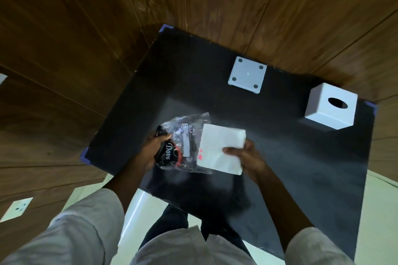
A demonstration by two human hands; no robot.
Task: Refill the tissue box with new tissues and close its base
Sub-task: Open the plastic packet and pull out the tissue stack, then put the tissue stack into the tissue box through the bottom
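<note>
Your left hand [154, 148] grips a crumpled clear plastic wrapper with black and red print [183, 146], centre frame, above the black table mat [301, 168]. Your right hand [247, 157] pinches a white folded tissue stack [221, 148], half out of the wrapper. White cube tissue box [330, 106], oval slot up, sits right. Its white square base with four dark pads [247, 74] lies apart, upper centre.

1. Dim indoor light; the black mat [269, 157] swallows most detail.
2. A pale sheen crosses the mat's centre, perhaps from overhead.
3. The white box [331, 106] casts a soft shadow leftward.
4. Wide-angle bending curves the wood panels [86, 28] at the edges.
5. The clear wrapper [183, 144] glints; near sleeves look blurred.
</note>
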